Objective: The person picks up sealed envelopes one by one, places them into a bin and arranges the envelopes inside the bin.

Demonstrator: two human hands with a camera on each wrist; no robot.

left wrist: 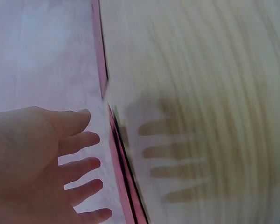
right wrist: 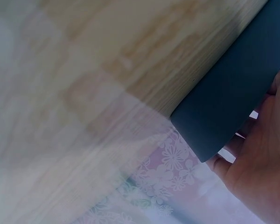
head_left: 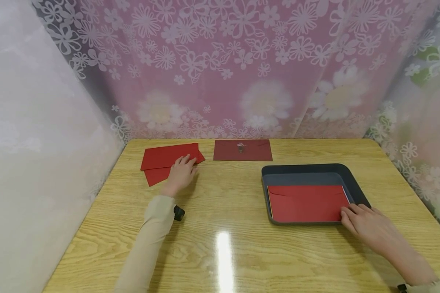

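Note:
My left hand (head_left: pixel 182 174) reaches over the red envelopes (head_left: pixel 165 156) at the back left, which overlap at an angle. Its fingers look spread and fairly straight in the left wrist view, apart from the pink-red envelope edges (left wrist: pixel 123 172). On the right, my right hand (head_left: pixel 368 228) grips the near right corner of a dark grey tray (head_left: pixel 353 185), fingers bent over the rim. A red envelope (head_left: pixel 308 203) lies flap side up in the tray, with light edges showing at its sides. The right wrist view shows the tray's outer wall (right wrist: pixel 228 88); the fingertips are hidden behind it.
A dark red envelope (head_left: pixel 254 150) with a small printed or stuck-on design lies at the table's back edge, between the red envelopes and the tray. The wooden table (head_left: pixel 205 203) ends against a pink flowered curtain (head_left: pixel 212 73). Pale hangings stand on both sides.

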